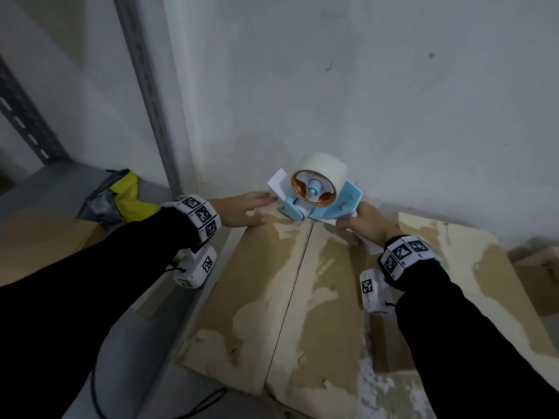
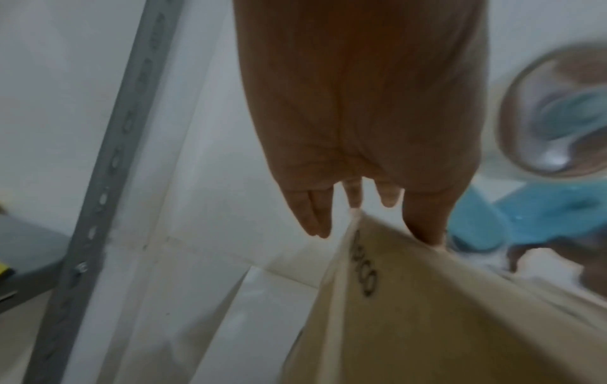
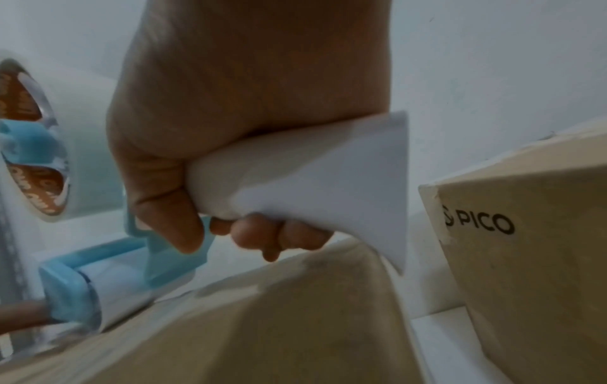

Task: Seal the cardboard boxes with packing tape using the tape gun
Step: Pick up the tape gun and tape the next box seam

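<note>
Light blue plastic tape gun [image 1: 320,204] loaded with a roll of pale packing tape [image 1: 321,173], nose down at the far end of the centre seam of a tan cardboard box [image 1: 272,297] with torn, scuffed top flaps, close to the white wall [image 1: 363,86]. Roller of the gun touching or just above the far edge of the box; exact contact not clear in the right wrist view.

Right hand [image 1: 364,225] wrapped tight round the white handle [image 3: 312,176], fingers [image 3: 262,233] curled under, thumb against the blue frame. Left hand [image 1: 245,207] flat, fingers straight, thumb touching the far left corner of the box top, holding nothing; fingertips [image 2: 315,223] reaching past the box edge in the left wrist view.

Second cardboard box printed PICO [image 3: 525,259] just beside on the right, a third brown box [image 1: 45,246] on the left near a grey and yellow bag [image 1: 121,195] and a slotted grey metal upright [image 1: 145,86].

Judged: gun light and rigid, best gripped by the handle exactly as here; tape thin, sticky, prone to folding on itself. Box probably light and liable to slide under the pull, hence the flat bracing hand. Flaps stiff but springy, surface paper already peeled, so adhesion possibly weaker on the rough patches. Seam not yet taped.
</note>
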